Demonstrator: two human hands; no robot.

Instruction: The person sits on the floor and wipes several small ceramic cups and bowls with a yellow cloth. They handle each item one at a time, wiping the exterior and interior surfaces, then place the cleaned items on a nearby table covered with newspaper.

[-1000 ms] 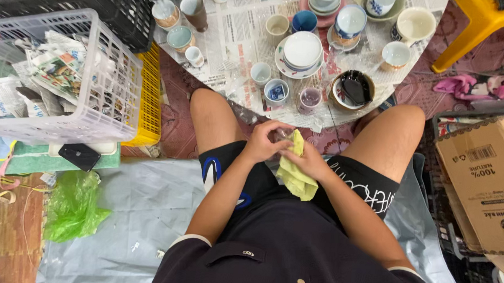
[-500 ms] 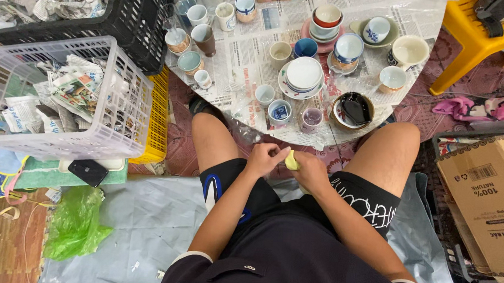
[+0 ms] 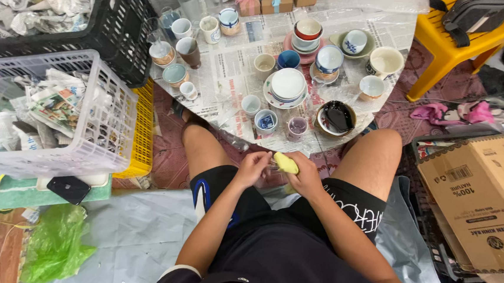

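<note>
Both hands meet over the lap — the right hand (image 3: 307, 176) grips a bunched, pale-yellow cloth (image 3: 285, 163), the left hand (image 3: 252, 168) pinches a small, hard-to-make-out clear item against it.

Yellow cloth (image 3: 286, 163); black bowl (image 3: 337, 117), perhaps glazed.

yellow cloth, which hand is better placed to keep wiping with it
Right. The right hand is wrapped around the yellow cloth, while the left hand pinches a small item beside it, too hidden to identify.
</note>
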